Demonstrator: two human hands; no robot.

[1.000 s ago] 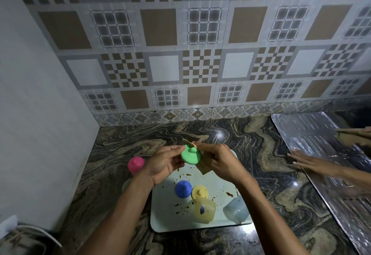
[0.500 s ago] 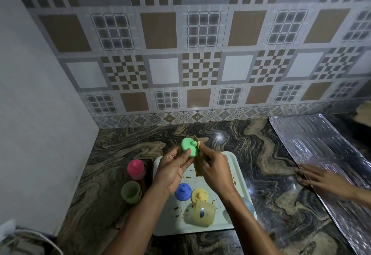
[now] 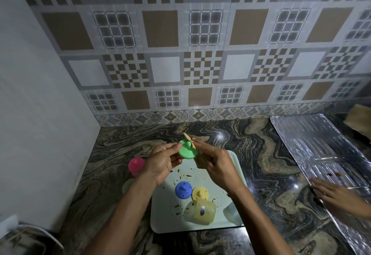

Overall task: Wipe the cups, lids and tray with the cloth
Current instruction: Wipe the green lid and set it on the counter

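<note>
Green lid [image 3: 187, 151] held above upper edge of tray [image 3: 166, 218], centre of frame, knob side facing camera. Left hand [image 3: 163, 161] pinches lid rim from left. Right hand [image 3: 215, 163] grips tan cloth [image 3: 189, 140], pressed on lid's right edge, cloth corner poking above. Lid sits directly between 2 hands, touching both. Judgement: next wipe runs from right across lid face toward left grip. Blue lid [image 3: 183, 189], yellow lid [image 3: 200, 193], yellow cup [image 3: 200, 211] wait on stained tray, lower centre.

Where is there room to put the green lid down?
The tray's near-left corner, beside the blue lid, is bare; so is the counter between tray and foil. The near-right is crowded: yellow lid and cup.
</note>
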